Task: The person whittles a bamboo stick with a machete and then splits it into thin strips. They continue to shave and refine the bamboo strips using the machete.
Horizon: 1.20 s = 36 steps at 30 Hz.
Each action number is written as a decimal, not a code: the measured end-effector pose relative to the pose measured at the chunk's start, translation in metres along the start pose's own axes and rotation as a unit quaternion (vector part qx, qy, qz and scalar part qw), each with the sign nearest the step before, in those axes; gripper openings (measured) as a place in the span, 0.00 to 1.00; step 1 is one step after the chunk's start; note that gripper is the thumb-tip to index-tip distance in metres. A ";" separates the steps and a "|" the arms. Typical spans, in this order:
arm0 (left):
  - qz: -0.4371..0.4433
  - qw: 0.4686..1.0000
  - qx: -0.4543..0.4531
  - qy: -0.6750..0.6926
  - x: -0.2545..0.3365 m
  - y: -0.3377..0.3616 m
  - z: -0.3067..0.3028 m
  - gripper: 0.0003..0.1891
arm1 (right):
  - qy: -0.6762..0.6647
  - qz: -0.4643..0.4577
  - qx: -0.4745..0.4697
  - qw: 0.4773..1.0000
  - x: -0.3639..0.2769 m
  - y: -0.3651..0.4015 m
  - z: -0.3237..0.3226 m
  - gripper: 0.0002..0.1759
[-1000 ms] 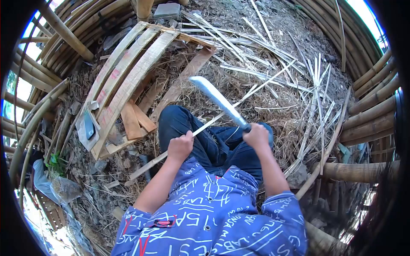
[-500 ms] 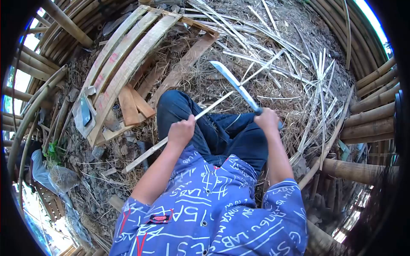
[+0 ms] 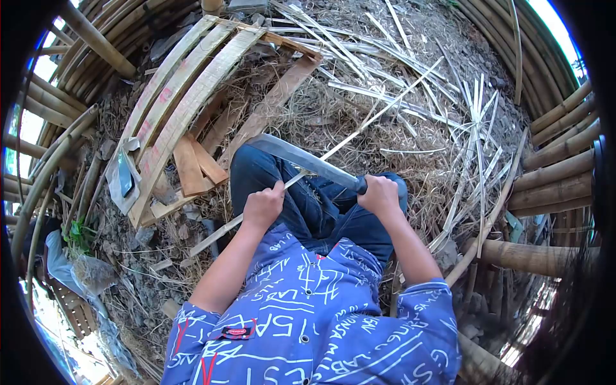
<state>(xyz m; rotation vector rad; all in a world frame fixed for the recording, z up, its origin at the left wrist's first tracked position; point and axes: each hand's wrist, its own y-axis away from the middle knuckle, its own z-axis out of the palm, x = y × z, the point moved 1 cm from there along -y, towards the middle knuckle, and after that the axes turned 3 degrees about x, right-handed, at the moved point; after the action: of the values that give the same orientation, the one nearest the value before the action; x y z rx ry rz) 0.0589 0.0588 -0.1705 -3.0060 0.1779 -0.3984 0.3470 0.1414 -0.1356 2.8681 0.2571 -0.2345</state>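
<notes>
left hand (image 3: 262, 206) is clamped on a strip (image 3: 215, 234) lying across the thigh (image 3: 256, 172). right hand (image 3: 378, 194) grips the machete (image 3: 301, 158), its blade meeting the strip just beside the left fingers. if the blade skids, it could cut fingers or thigh.

Curved bamboo slats (image 3: 179, 96) lean across the upper left, short wooden planks (image 3: 196, 163) just beside them. Thin split strips (image 3: 478, 109) lie scattered over dry straw (image 3: 308, 122); thick bamboo poles (image 3: 558, 170) stack at right.
</notes>
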 end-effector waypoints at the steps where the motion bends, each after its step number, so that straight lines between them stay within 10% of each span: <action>1: 0.000 1.000 0.010 0.013 0.000 0.001 0.000 0.09 | 0.001 -0.014 0.010 1.000 0.002 -0.001 0.002 0.14; 8: 0.023 0.999 -0.008 -0.038 0.002 -0.008 0.014 0.08 | 0.039 0.157 0.056 0.985 0.045 -0.052 0.012 0.14; 13: 0.033 0.999 -0.009 -0.038 -0.004 0.001 0.001 0.07 | -0.025 0.025 0.027 0.999 0.014 -0.030 0.000 0.12; 17: 0.020 1.000 -0.002 -0.020 0.000 0.001 0.001 0.08 | -0.006 0.194 0.081 0.978 0.085 -0.047 0.003 0.16; 36: 0.041 0.999 -0.004 -0.007 -0.007 0.009 -0.002 0.08 | 0.050 0.244 0.104 0.963 0.139 -0.049 -0.036 0.17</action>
<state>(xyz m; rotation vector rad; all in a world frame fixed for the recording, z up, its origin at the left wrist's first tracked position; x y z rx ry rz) 0.0513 0.0509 -0.1715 -2.9955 0.3020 -0.3687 0.4772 0.2187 -0.1374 3.0354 -0.4846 -0.0222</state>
